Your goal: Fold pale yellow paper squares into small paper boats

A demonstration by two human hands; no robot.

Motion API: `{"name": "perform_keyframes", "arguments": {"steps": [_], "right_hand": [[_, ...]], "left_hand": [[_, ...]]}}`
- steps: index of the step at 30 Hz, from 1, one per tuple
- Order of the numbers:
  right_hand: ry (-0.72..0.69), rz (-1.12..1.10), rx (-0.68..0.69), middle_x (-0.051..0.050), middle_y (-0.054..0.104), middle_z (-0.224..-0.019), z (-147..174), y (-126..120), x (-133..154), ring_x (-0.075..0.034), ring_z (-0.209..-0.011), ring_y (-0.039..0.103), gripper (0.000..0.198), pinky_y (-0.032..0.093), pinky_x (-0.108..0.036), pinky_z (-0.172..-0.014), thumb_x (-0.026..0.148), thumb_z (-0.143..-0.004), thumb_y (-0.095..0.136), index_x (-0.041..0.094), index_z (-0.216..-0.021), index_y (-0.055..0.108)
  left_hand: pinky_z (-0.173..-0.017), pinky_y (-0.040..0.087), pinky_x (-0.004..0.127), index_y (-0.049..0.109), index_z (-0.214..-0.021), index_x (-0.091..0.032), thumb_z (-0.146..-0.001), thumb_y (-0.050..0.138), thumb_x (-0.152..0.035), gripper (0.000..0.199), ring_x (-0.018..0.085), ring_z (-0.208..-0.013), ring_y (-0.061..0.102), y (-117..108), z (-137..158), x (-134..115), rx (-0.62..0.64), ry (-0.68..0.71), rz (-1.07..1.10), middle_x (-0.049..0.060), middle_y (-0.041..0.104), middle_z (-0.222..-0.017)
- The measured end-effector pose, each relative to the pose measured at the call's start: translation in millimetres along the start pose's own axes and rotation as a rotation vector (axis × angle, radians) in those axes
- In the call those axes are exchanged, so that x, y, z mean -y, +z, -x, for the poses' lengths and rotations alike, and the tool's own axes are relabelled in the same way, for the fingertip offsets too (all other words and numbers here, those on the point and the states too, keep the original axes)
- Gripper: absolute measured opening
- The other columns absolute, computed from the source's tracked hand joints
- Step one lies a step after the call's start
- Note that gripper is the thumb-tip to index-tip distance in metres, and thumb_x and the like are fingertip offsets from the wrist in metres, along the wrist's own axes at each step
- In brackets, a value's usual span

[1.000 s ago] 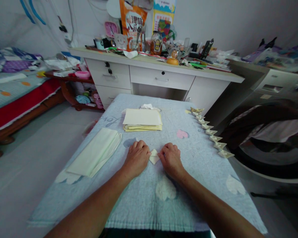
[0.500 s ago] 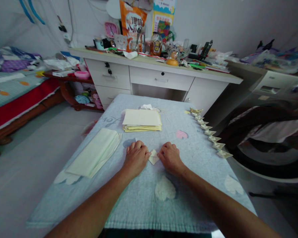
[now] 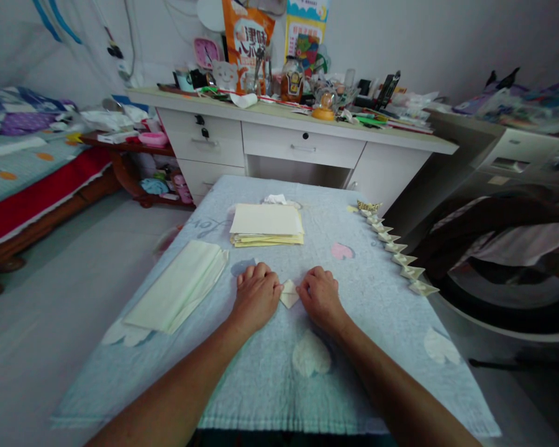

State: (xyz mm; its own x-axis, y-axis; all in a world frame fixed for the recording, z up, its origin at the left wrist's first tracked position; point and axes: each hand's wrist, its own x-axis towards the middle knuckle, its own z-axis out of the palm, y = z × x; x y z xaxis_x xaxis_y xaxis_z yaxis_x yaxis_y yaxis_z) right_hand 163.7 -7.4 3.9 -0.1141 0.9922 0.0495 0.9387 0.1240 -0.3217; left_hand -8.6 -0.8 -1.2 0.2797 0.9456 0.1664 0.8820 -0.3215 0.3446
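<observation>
A small folded piece of cream paper (image 3: 289, 294) lies on the cloth-covered table, pointed at its lower end. My left hand (image 3: 259, 295) is closed at its left corner, thumb and fingertips against the edge. On the opposite corner sits my right hand (image 3: 320, 294), its fingers curled in the same way. Beyond the hands rests a stack of cream and yellow paper sheets (image 3: 266, 220). To the left is a pile of longer pale green folded paper (image 3: 179, 285). A row of several folded paper boats (image 3: 403, 259) runs along the right edge.
A pale blue patterned cloth (image 3: 256, 391) covers the table. Behind stands a white desk (image 3: 302, 146) crowded with a jar (image 3: 292, 79), an orange bag (image 3: 246, 40) and other items. A washing machine (image 3: 517, 161) is at right, a bed (image 3: 28, 167) at left. Crumpled white tissue (image 3: 276, 199) lies behind the stack.
Both hands stay at the corners of the folded paper with hardly any movement. The whole view has shifted very slightly.
</observation>
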Motion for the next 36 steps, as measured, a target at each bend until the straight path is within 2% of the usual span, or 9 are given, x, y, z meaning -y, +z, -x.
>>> {"name": "perform_keyframes", "arguments": {"steps": [4, 10, 19, 25, 31, 36], "right_hand": [[0.029, 0.030, -0.040, -0.008, 0.057, -0.100, 4.7, 2.1, 4.5, -0.022, -0.091, 0.047, 0.018, 0.031, -0.033, -0.074, 0.030, -0.091, 0.052, 0.018, -0.081, 0.062], [0.016, 0.074, -0.112, -0.008, 0.055, -0.095, 9.2, 2.1, 13.2, -0.024, -0.091, 0.046, 0.033, 0.030, -0.035, -0.076, 0.050, -0.088, 0.053, 0.018, -0.081, 0.060], [0.028, 0.104, -0.102, -0.008, 0.054, -0.097, 7.5, 3.5, 14.3, -0.025, -0.091, 0.045, 0.030, 0.029, -0.035, -0.074, 0.048, -0.087, 0.055, 0.019, -0.085, 0.060], [0.029, 0.102, -0.092, -0.008, 0.054, -0.096, 8.4, 3.0, 15.2, -0.025, -0.091, 0.045, 0.031, 0.029, -0.035, -0.075, 0.049, -0.087, 0.055, 0.019, -0.085, 0.060], [0.030, 0.101, -0.103, -0.008, 0.054, -0.096, 8.1, 3.9, 15.2, -0.025, -0.092, 0.045, 0.031, 0.029, -0.035, -0.075, 0.050, -0.088, 0.054, 0.019, -0.085, 0.060], [0.042, 0.112, -0.085, -0.008, 0.054, -0.097, 7.6, 3.0, 15.9, -0.025, -0.092, 0.045, 0.030, 0.029, -0.035, -0.075, 0.048, -0.089, 0.052, 0.019, -0.086, 0.061]], "left_hand": [[-0.080, 0.033, 0.040, 0.061, -0.080, -0.022, -0.086, 0.054, -0.032, 0.014, 0.026, -0.098, 0.046, -2.0, 0.4, -2.6, 0.015, -0.035, -0.021, 0.006, 0.055, -0.101], [-0.081, 0.032, 0.039, 0.061, -0.079, -0.023, -0.086, 0.055, -0.033, 0.013, 0.026, -0.100, 0.046, -4.4, -0.7, -4.8, 0.017, -0.068, -0.017, 0.005, 0.055, -0.101], [-0.078, 0.032, 0.038, 0.062, -0.083, -0.022, -0.088, 0.050, -0.031, 0.016, 0.025, -0.099, 0.047, -3.0, -2.2, 5.1, 0.013, -0.078, 0.013, 0.005, 0.058, -0.103], [-0.077, 0.032, 0.036, 0.063, -0.090, -0.024, -0.093, 0.040, -0.032, 0.025, 0.023, -0.096, 0.048, -4.7, -4.8, 10.4, 0.016, -0.090, 0.092, 0.004, 0.059, -0.100], [-0.080, 0.032, 0.037, 0.064, -0.086, -0.024, -0.084, 0.059, -0.040, 0.017, 0.024, -0.097, 0.047, -4.5, -4.6, 7.1, 0.013, -0.038, 0.101, 0.003, 0.058, -0.098], [-0.080, 0.032, 0.036, 0.065, -0.086, -0.025, -0.080, 0.063, -0.034, 0.011, 0.024, -0.099, 0.047, -8.1, -5.6, 11.5, 0.070, 0.006, 0.154, 0.002, 0.059, -0.099]]}}
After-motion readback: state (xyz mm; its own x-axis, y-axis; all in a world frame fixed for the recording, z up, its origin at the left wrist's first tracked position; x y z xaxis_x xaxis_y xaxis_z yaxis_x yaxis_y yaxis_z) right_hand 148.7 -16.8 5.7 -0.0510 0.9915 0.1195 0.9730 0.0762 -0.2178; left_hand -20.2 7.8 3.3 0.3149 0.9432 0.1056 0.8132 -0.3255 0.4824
